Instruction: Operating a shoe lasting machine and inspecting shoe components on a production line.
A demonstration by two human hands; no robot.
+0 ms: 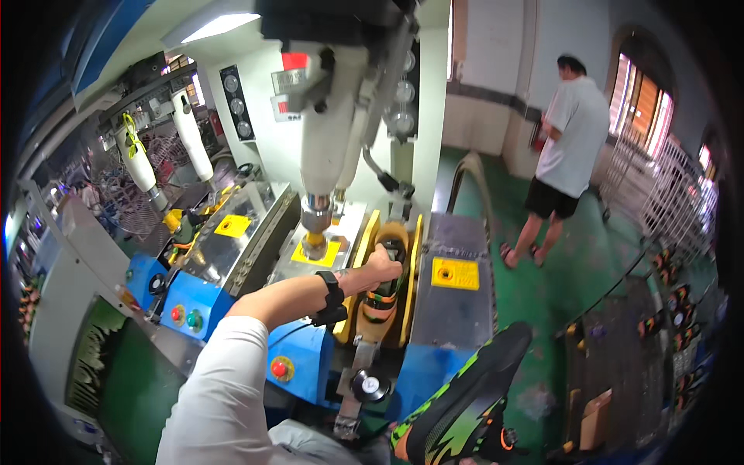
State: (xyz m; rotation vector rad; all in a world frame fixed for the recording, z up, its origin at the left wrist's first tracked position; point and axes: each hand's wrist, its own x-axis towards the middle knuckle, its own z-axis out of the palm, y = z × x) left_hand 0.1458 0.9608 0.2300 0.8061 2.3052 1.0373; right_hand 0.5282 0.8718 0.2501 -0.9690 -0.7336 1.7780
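My left hand [383,267] is closed on a dark shoe [380,302] with orange and green bands, which lies in a slot of the pressing machine between two yellow side pads [409,302]. Its fingers are curled at the shoe's upper part, partly hidden from me. A black strap with a small device circles my left wrist. At the lower right, a second shoe [457,403], black with bright green and orange patterns, is tilted up with its toe end raised. My right hand does not show, so what supports that shoe is hidden.
Above the slot's left side hangs a white press arm [322,155] with a metal tip. Blue housings carry a red button [282,368] and a green button [194,319]. A person [570,147] stands at the far right near a wire cart [651,186]. Shoes line a dark conveyor [620,349].
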